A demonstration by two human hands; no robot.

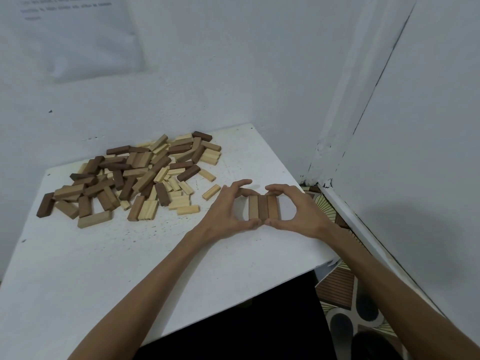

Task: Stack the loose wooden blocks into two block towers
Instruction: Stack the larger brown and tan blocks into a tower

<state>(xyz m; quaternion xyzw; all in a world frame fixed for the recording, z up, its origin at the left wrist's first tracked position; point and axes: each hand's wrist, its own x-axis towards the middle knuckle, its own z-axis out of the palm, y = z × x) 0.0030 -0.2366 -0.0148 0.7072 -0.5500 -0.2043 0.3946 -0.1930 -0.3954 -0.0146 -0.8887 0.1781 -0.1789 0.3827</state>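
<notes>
Curving round a row of three brown blocks (264,207) near the white table's (104,268) right edge, the left hand (228,213) and right hand (294,211) hold it, thumbs against the near ends and fingers arched over the far ends. Farther left, the loose block pile (135,175) sprawls beneath the wall (233,74).

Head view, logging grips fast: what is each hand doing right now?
Left hand: curled beside the row of three brown wooden blocks; grip cannot be told.
Right hand: pinches that row end to end.
</notes>
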